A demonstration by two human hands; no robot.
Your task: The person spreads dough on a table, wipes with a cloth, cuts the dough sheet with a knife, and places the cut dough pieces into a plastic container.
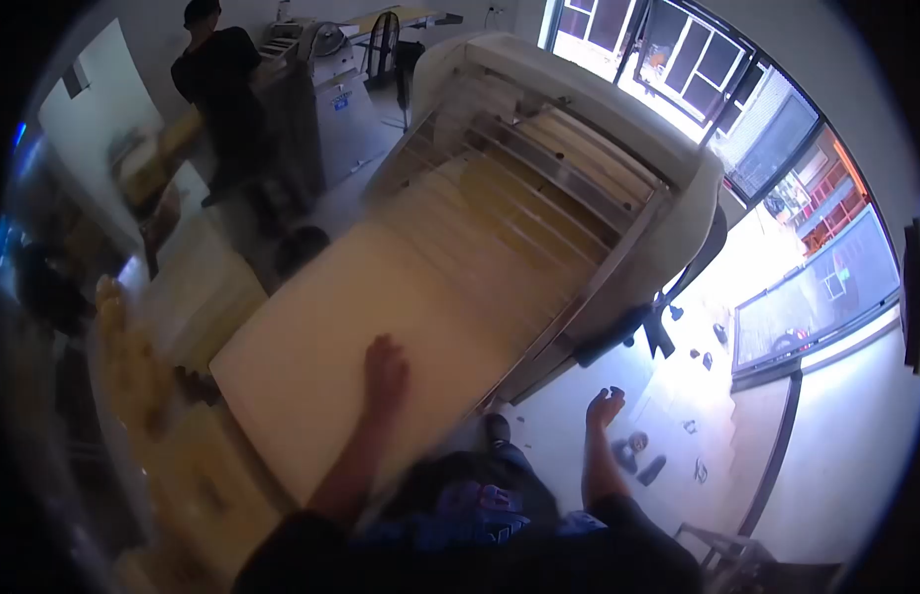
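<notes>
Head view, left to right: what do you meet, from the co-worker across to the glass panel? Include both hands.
Co-worker in dark clothes → wearer's left hand → dark shoe → wearer's right hand → glass panel.

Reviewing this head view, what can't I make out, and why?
All in the head view:
Left hand: blur hides whether it touches the pale flat surface or hovers above it.
Right hand: curled fingers and small size hide whether it holds anything.
Yellowish area behind the bars: the bars and blur obscure its outline.
Shirt print: too blurred to read.
Co-worker's hands: not discernible in the dark, blurred area.
</notes>
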